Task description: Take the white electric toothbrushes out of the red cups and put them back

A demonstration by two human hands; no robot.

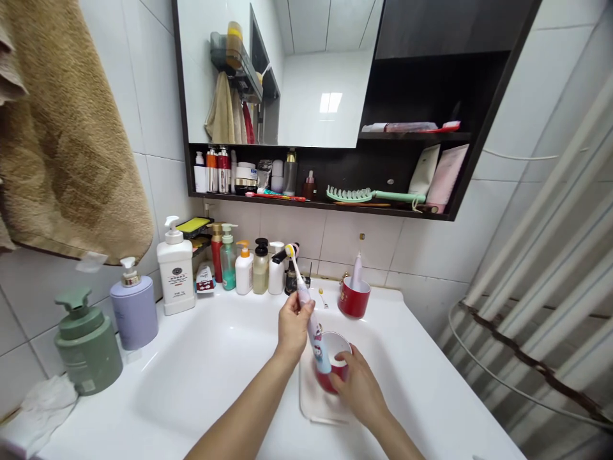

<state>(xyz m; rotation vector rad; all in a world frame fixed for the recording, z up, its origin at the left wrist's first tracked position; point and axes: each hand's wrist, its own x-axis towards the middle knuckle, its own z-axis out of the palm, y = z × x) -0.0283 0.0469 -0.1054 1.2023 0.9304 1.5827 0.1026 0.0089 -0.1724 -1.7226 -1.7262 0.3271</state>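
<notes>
In the middle of the head view my left hand (pixel 293 324) grips an electric toothbrush (pixel 317 342) near its neck. The brush leans with its yellow-and-white bristle head up, its pale blue, cartoon-printed handle pointing down. My right hand (pixel 361 386) is closed around the rim of a red cup (pixel 326 383) with a white inside. The handle's lower end passes in front of this cup and hides part of it. Beneath both is a pale rectangular tray or board (pixel 309 402) in the white sink (pixel 205 358).
A second red cup (pixel 354 301) on the back ledge holds another electric toothbrush (pixel 357 273). Pump bottles line the left side, including a green one (pixel 89 348) and a purple one (pixel 134 313). A dark mirror cabinet (pixel 330 207) hangs above; white pipes (pixel 541 255) stand right.
</notes>
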